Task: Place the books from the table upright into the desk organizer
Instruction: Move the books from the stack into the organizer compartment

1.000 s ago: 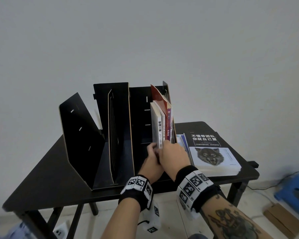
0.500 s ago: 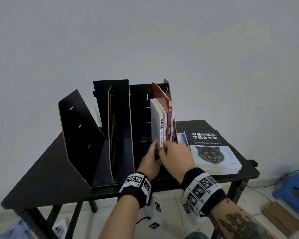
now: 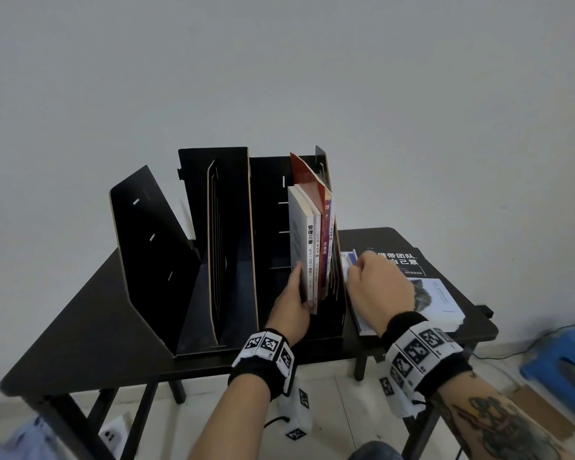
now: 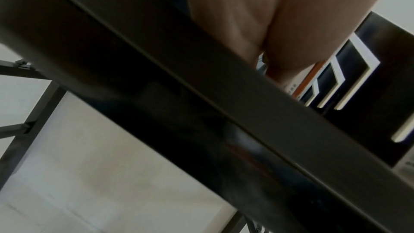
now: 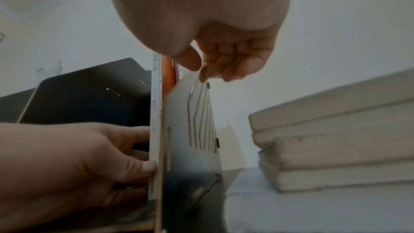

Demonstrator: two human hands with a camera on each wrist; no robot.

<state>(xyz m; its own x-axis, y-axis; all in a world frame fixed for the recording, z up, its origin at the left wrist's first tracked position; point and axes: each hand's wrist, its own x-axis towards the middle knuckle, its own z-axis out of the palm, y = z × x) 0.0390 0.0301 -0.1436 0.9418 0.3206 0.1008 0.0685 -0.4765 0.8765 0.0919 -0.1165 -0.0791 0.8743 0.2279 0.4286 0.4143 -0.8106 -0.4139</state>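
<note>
A black desk organizer [image 3: 219,260] stands on the black table [image 3: 80,327]. Its rightmost compartment holds several upright books, with a white book [image 3: 301,240] on the left of the row. My left hand [image 3: 292,303] grips that white book low down, thumb on the spine [image 5: 155,112]. My right hand [image 3: 375,283] hovers over the stack of flat books [image 3: 435,293] just right of the organizer. In the right wrist view its fingers [image 5: 226,59] hang loosely curled and hold nothing, beside the organizer's outer wall [image 5: 179,130]. The left wrist view shows only my palm [image 4: 257,15] above the table edge [image 4: 156,77].
The organizer's left and middle compartments hold no books. The flat stack [image 5: 336,139] sits near the table's right edge. A blue stool [image 3: 565,363] and a cardboard box [image 3: 538,410] are on the floor to the right.
My right hand has let go of the upright books and moved right, over the flat stack. My left hand stays on the white book.
</note>
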